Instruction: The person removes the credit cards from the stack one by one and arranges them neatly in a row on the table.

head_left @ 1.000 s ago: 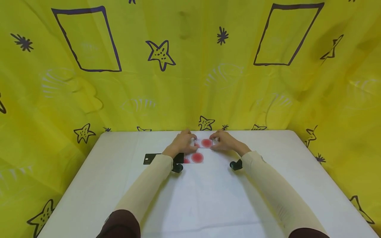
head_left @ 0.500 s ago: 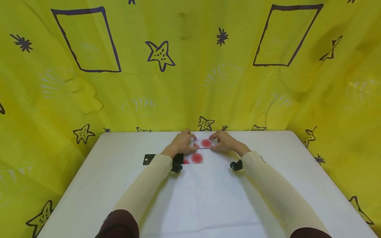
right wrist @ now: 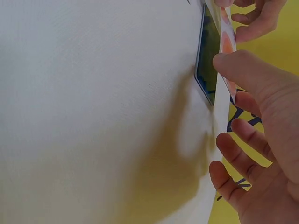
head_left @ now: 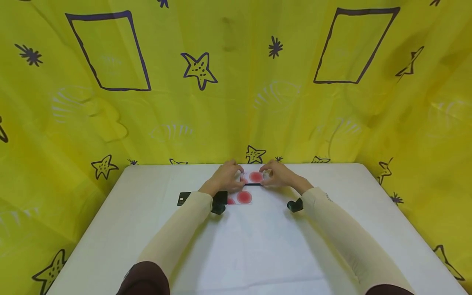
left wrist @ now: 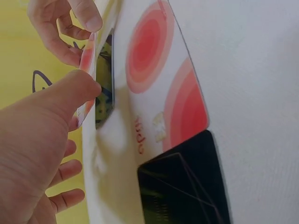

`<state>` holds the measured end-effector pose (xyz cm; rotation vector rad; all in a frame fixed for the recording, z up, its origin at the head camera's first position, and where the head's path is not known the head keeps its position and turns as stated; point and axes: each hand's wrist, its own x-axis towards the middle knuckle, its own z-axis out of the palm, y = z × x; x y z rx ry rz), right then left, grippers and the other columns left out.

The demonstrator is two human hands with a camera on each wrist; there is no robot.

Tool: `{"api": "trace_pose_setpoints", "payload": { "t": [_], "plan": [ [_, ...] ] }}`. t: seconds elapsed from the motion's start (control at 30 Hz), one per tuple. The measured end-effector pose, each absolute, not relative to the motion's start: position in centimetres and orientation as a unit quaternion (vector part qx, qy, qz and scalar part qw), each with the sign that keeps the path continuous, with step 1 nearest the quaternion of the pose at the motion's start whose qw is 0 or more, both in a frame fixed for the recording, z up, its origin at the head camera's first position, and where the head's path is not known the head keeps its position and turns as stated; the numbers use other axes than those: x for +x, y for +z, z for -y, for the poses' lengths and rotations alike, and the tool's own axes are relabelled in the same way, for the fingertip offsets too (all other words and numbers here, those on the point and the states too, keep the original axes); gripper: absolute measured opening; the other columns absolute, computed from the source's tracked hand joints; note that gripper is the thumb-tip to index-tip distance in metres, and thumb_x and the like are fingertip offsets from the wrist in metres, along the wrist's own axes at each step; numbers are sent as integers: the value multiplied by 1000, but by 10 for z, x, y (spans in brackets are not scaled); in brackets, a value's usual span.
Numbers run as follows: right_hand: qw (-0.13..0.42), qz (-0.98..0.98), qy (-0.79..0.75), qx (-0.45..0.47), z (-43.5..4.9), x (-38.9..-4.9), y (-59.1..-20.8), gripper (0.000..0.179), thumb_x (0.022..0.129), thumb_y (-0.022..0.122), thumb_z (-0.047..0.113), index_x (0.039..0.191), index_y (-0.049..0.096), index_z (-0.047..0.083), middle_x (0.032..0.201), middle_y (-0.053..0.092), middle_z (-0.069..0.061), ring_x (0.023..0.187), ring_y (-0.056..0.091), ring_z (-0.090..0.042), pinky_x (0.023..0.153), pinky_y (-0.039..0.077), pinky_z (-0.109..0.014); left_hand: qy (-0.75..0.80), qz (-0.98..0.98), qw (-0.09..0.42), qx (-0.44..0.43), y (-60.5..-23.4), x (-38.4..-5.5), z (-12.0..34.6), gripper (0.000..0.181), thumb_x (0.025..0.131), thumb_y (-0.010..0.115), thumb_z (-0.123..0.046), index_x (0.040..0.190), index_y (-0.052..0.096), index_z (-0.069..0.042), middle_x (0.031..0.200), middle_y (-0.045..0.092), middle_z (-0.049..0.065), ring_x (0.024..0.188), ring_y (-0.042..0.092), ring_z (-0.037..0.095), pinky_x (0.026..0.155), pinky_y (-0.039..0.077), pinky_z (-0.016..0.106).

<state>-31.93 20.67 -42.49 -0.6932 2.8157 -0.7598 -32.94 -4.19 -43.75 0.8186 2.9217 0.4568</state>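
Between both hands is a white bank card (head_left: 255, 177) with red circles, close to the far table edge. My left hand (head_left: 225, 177) pinches its left end between thumb and fingers. At the other end, my right hand (head_left: 279, 175) pinches it the same way. Both wrist views show this card nearly edge-on, raised over a dark glossy card (right wrist: 208, 56) that lies on the table. Nearer to me lies a second red-circled bank card (head_left: 244, 197), with a black bank card (head_left: 184, 198) meeting its left end. The left forearm hides part of the black card in the head view.
A white cloth covers the table (head_left: 273, 246). Behind it and along both sides hangs a yellow curtain (head_left: 236, 110) with starfish drawings. A black wrist mount (head_left: 295, 205) shows under the right wrist, another (head_left: 218, 208) under the left.
The held card has come up slightly, and a dark strip now shows along its near edge. Both hands stay in nearly the same place with their grip unchanged.
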Motion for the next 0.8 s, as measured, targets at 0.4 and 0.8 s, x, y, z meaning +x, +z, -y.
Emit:
{"api": "trace_pose_setpoints", "payload": {
  "t": [0.4, 0.8],
  "plan": [
    [60, -937, -244, -245, -211, -314, -403, 43, 89, 80, 23, 128, 69, 6, 128, 57, -20, 111, 58, -37, 92, 51, -48, 181, -943, 28, 277, -416, -325, 41, 43, 89, 80, -36, 124, 71, -13, 127, 57, 10, 116, 50, 25, 103, 48, 41],
    [46, -928, -260, -264, -217, -314, -401, 45, 88, 82, 22, 127, 69, 6, 127, 57, -20, 108, 61, -36, 91, 53, -48, 187, -940, 27, 285, -407, -321, 40, 43, 90, 79, -35, 125, 70, -11, 130, 58, 12, 116, 52, 25, 103, 49, 41]
  ]
}}
